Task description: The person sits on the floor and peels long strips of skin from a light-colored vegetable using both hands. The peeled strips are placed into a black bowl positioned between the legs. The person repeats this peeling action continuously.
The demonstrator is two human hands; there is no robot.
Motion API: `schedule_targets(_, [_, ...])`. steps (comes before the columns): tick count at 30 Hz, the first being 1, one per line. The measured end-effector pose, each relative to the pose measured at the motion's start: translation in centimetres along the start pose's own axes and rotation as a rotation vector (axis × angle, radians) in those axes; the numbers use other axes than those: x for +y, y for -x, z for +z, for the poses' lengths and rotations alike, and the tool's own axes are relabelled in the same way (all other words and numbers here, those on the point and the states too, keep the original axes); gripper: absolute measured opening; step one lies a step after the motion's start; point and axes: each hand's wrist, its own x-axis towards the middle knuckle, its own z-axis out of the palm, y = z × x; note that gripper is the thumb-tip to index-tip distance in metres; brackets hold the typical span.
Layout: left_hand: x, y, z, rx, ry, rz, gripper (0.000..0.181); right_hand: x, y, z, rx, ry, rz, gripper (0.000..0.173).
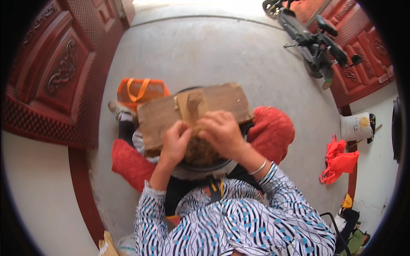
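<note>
A worn brown board lies across a dark round tub between my knees. On the board rest a thinner tan sheet and a brown block-like piece, with small pale bits at the sheet's left edge. My left hand is over the board's near edge, thumb and fingertips pinched together at a small brownish piece too blurred to name. Close on its right, my right hand has its fingers curled at a small yellowish piece. Below both hands, a brown loose mass fills the tub.
An orange bag stands beyond the board at left. A red bag and a white printed sack lie by the right wall. A black two-wheeler stands at upper right. Carved red doors flank the concrete floor.
</note>
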Motion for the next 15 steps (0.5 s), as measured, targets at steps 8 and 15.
schedule_targets(8, [2.5,2.9,1.4,-0.256,0.256,-0.128,0.015,0.9,0.9,0.0,-0.164,0.064,0.198,0.026])
schedule_targets(15, [1.7,4.1,1.7,-0.449,0.411,-0.076,0.029,-7.1,2.7,-4.4,-0.734,-1.035,0.609,0.022])
